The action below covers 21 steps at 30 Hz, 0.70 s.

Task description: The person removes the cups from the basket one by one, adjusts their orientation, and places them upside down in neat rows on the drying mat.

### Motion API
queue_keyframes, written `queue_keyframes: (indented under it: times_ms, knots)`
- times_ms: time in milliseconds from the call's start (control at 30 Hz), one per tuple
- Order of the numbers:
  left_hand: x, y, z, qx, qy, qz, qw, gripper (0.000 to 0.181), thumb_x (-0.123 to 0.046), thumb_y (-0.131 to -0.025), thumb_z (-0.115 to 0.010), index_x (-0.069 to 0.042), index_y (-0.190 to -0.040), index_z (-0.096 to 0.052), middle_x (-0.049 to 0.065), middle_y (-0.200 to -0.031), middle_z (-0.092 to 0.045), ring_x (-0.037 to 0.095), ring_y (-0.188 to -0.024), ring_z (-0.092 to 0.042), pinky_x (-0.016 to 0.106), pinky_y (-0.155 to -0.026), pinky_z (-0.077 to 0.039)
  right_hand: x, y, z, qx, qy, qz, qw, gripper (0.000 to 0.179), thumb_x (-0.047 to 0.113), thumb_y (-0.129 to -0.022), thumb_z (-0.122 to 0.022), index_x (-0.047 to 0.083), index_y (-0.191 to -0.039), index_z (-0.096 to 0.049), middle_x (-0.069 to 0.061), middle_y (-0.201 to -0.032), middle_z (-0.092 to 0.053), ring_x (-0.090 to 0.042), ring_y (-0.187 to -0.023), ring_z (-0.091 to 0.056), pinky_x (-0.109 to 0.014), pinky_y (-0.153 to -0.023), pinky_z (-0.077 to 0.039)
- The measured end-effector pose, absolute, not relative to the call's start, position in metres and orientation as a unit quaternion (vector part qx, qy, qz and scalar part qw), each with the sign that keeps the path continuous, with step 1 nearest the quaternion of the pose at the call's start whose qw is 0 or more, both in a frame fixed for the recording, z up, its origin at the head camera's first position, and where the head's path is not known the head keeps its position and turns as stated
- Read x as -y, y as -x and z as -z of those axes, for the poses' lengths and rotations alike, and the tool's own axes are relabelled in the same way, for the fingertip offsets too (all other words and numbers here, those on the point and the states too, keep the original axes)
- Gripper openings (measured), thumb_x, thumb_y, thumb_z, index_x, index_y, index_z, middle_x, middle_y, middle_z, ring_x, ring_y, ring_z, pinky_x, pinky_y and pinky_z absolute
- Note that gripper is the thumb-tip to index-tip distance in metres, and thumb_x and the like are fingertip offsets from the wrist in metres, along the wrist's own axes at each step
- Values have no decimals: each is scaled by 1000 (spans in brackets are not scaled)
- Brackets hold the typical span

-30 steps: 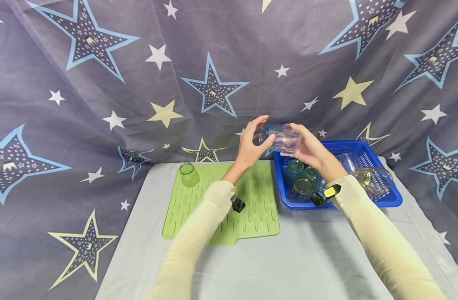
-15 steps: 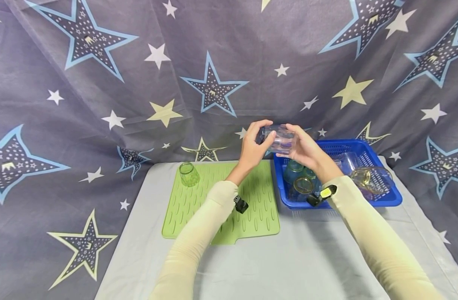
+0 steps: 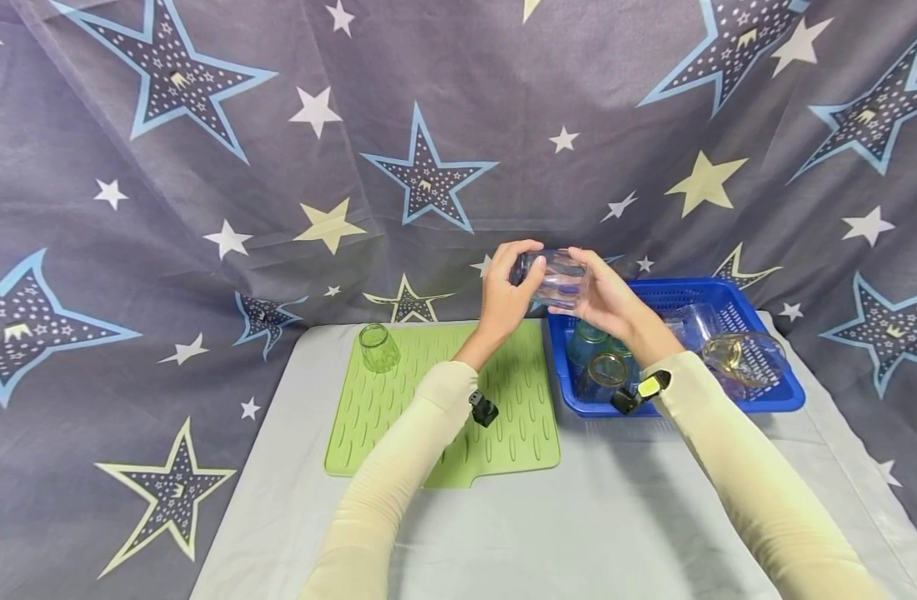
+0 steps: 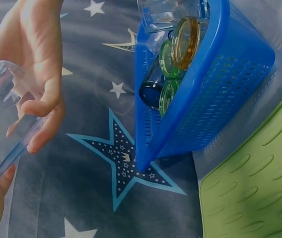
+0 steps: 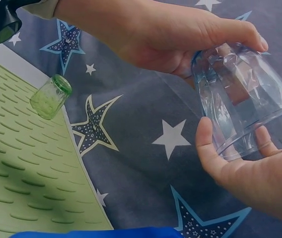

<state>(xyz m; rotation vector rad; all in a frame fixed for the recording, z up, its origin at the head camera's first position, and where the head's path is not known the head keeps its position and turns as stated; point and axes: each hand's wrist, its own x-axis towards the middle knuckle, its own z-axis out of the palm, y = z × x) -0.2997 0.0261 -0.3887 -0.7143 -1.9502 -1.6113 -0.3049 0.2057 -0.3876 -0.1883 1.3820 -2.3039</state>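
Observation:
Both hands hold a clear, faintly bluish drinking glass (image 3: 559, 280) in the air, lying on its side in the head view. My left hand (image 3: 506, 292) grips one end of it, thumb along the near side and fingers over the top. At the other end my right hand (image 3: 612, 300) holds it with thumb and fingers round the rim. In the right wrist view, the glass (image 5: 243, 94) shows facets on its wall. A green glass (image 3: 379, 350) stands on the light green drying mat (image 3: 503, 400), below and left of the hands.
A blue perforated basket (image 3: 774, 404) stands at the right, beneath my right forearm. It holds several glasses, including an amber-tinted glass mug (image 3: 747, 360) lying near its right edge. Behind the white-covered table (image 3: 533, 533) hangs a grey star-patterned cloth (image 3: 458, 75).
My right hand has shifted slightly left with the glass, and my left hand's fingers have come lower around its end. The green glass and basket have stayed in place.

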Motion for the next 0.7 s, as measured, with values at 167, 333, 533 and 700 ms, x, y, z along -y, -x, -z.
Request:
queue_keyframes:
  times_ms: [167,333,533,700]
  knots:
    - [-26,304,393,717,261,591,262,22,-5,-94,-66,4,-114,-69,21,-115,-66,34,-108,-61,31,-96,-47,-205,306,389,-500,69,834,223,37,39,-110,-33,16,-134,-50,-1,-114,-72,-22,-106,-71,-40,-87,-57]
    - [-28,320,407,719,259,586,269,23,-11,-94,-68,0,-115,-70,16,-115,-67,29,-107,-62,32,-96,-48,-205,306,389,-500,69,834,223,39,40,-111,-34,15,-137,-49,0,-114,-73,-22,-107,-71,-41,-88,-58]
    - [-26,323,407,719,266,579,279,22,-19,-94,-69,-8,-113,-73,9,-113,-69,22,-105,-64,30,-96,-49,-207,307,389,-498,79,833,230,35,41,-110,-36,20,-129,-57,1,-118,-71,-22,-112,-69,-41,-90,-58]
    - [-22,324,403,720,271,571,286,21,-21,-94,-69,-9,-111,-75,8,-111,-71,20,-105,-65,29,-94,-51,-208,310,388,-512,95,819,244,36,41,-110,-33,23,-126,-60,2,-119,-72,-20,-113,-69,-41,-92,-57]
